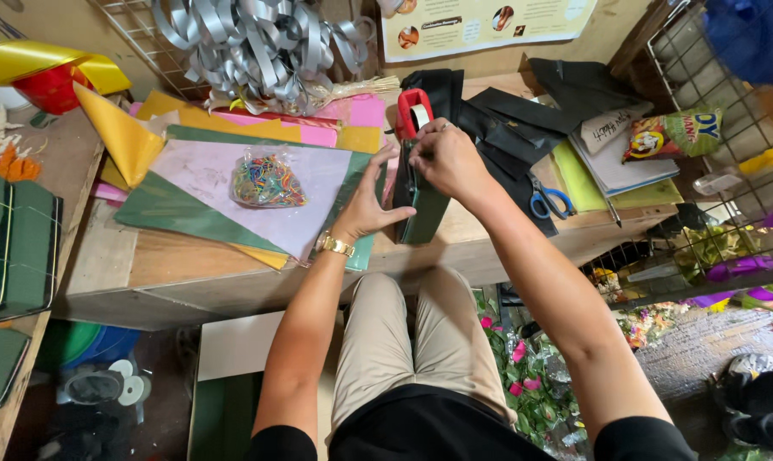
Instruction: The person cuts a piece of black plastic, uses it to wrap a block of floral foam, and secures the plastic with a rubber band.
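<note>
- Steadying a dark green folded paper piece upright at the wooden table's front edge, the left hand presses open fingers against it.
- Right hand pinches its top; the grip is partly hidden.
- Red tape dispenser stands just behind, half covered.

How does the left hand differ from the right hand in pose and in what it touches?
The left hand is spread open with a gold watch at its wrist, steadying the side of the dark green block. The right hand is curled, bare at the wrist, pinching at the block's top beside the red tape dispenser. Both hands touch the same block at the table edge.
</note>
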